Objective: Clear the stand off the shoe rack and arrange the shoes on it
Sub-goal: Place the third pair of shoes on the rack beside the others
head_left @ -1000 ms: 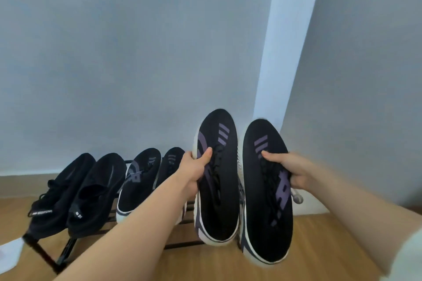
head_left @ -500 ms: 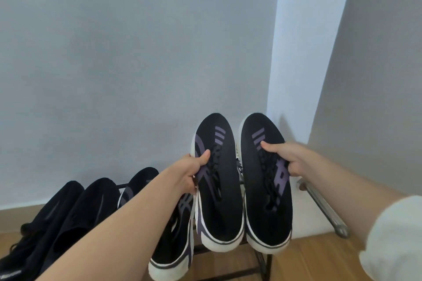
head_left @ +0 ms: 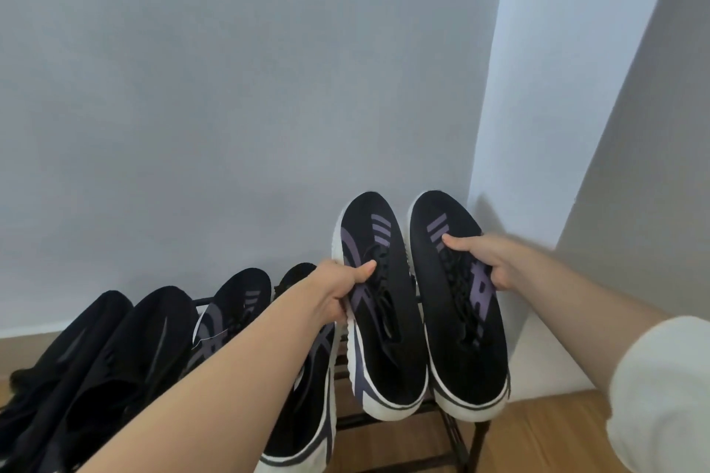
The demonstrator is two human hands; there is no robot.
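I hold a pair of black sneakers with purple stripes and white soles, toes toward the wall. My left hand (head_left: 338,292) grips the left sneaker (head_left: 384,338) at its laces. The right sneaker (head_left: 465,357) is gripped the same way by my right hand (head_left: 488,257). Both sit at the right end of a black metal shoe rack (head_left: 465,445), their heels over its front bar. On the rack to the left lie a matching purple-striped pair (head_left: 234,307) and an all-black pair (head_left: 115,349), partly hidden by my left forearm.
A grey wall stands right behind the rack. At the right, a white pillar (head_left: 538,127) juts out close to the rack's end. Wooden floor (head_left: 557,434) shows below and to the right.
The pair in my hands has come down and settled at the right end of the rack. The metal bar seen by my right wrist half a second ago is out of sight.
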